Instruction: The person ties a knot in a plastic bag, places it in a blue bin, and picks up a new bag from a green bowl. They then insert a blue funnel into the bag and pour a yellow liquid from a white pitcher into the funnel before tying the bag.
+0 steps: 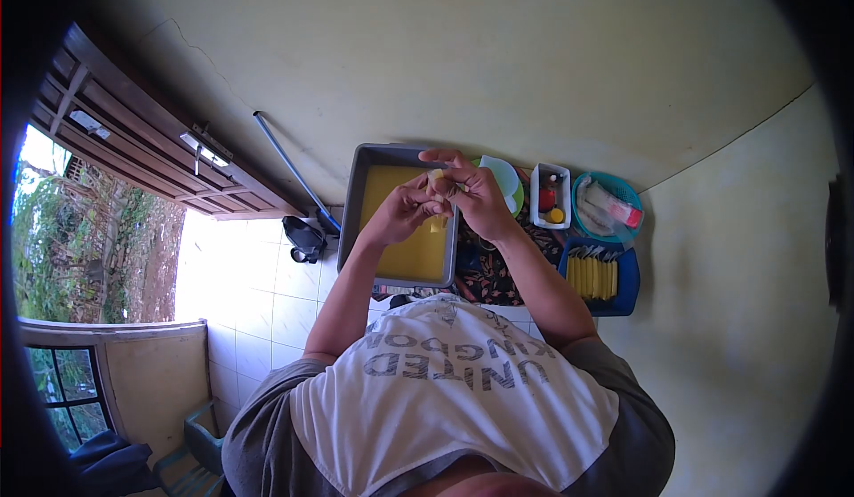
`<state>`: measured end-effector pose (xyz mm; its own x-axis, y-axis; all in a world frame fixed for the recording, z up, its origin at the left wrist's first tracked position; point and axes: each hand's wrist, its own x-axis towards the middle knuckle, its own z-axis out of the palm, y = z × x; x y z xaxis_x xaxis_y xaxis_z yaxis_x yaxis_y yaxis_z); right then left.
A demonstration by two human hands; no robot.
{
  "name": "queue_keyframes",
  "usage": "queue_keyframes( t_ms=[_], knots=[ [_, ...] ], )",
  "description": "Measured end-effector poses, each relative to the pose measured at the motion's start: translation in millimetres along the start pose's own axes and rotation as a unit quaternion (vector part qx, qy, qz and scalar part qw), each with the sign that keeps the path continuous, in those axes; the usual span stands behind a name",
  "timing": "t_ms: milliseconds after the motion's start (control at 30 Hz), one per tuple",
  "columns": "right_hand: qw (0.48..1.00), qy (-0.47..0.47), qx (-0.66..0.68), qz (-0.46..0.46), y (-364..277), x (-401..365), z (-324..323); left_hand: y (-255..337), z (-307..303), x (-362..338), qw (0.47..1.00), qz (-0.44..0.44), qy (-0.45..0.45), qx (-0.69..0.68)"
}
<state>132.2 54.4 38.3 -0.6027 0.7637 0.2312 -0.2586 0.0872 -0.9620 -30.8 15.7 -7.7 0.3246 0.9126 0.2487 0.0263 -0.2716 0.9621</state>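
My left hand (402,212) and my right hand (476,196) meet over a grey tray (356,221) that holds a flat yellow layer (400,252). Fingers of both hands pinch a small pale yellow piece (436,177), partly hidden by the fingertips; its exact kind I cannot tell. Below the hands, a small brighter yellow bit (437,225) shows against the layer in the tray. Both hands are closed at the fingertips, with one right finger stretched out past the piece.
Right of the tray lie green plates (511,181), a white box (551,177) with red and yellow items, a teal basket (636,196) with plastic-wrapped things, and a blue basket (627,288) of yellow sticks (592,276). A dark patterned cloth (489,274) lies beneath. A blue pole (294,168) leans left.
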Motion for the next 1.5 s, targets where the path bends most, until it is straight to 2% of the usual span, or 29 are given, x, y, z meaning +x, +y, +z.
queue_keyframes(
  t_ms=[67,133,267,333,467,567,633,667,733,767,867,900,967,1100,1267,1367,1500],
  knots=[
    [1.0,0.0,-0.008,-0.005,0,1,0,-4,1,0,1.0,0.008,0.001,-0.01],
    [0.999,0.001,0.038,0.0,3,1,0,-7,1,0,0.998,0.057,0.012,0.025],
    [1.0,0.016,0.014,-0.018,6,2,0,-9,3,-2,0.998,0.045,0.022,0.028],
    [1.0,0.016,0.004,-0.013,7,3,-2,-7,5,-3,0.999,-0.024,0.048,0.008],
    [1.0,0.023,0.0,-0.021,10,5,-8,1,9,-1,0.993,-0.042,0.077,0.073],
    [0.999,0.012,0.028,0.027,9,8,-13,4,13,4,0.986,-0.032,0.109,0.125],
    [0.993,0.002,-0.106,-0.059,29,12,-24,2,14,5,0.97,-0.091,0.133,0.18],
    [0.992,0.002,-0.107,-0.06,35,9,-27,2,15,6,0.97,-0.09,0.133,0.181],
    [0.965,0.124,-0.202,-0.109,44,-3,-25,3,19,10,0.969,-0.05,0.216,0.106],
    [0.965,0.123,-0.203,-0.109,54,-12,-22,5,20,12,0.969,-0.049,0.216,0.106],
    [0.879,0.255,-0.33,-0.229,98,-37,-2,19,24,19,0.967,-0.018,0.251,0.047],
    [0.879,0.255,-0.33,-0.23,100,-38,4,24,26,21,0.964,-0.027,0.263,0.042],
    [0.827,0.291,-0.4,-0.266,104,-40,12,30,31,23,0.96,-0.036,0.274,0.037],
    [0.82,0.321,-0.415,-0.229,113,-38,20,31,38,24,0.954,-0.04,0.296,0.033],
    [0.848,0.335,-0.362,-0.195,103,-40,19,28,35,22,0.955,-0.048,0.289,0.041],
    [0.848,0.335,-0.36,-0.197,99,-44,16,27,32,22,0.956,-0.038,0.289,0.025],
    [0.861,0.318,-0.338,-0.207,94,-48,11,27,27,22,0.959,-0.073,0.272,-0.007]
  ],
)
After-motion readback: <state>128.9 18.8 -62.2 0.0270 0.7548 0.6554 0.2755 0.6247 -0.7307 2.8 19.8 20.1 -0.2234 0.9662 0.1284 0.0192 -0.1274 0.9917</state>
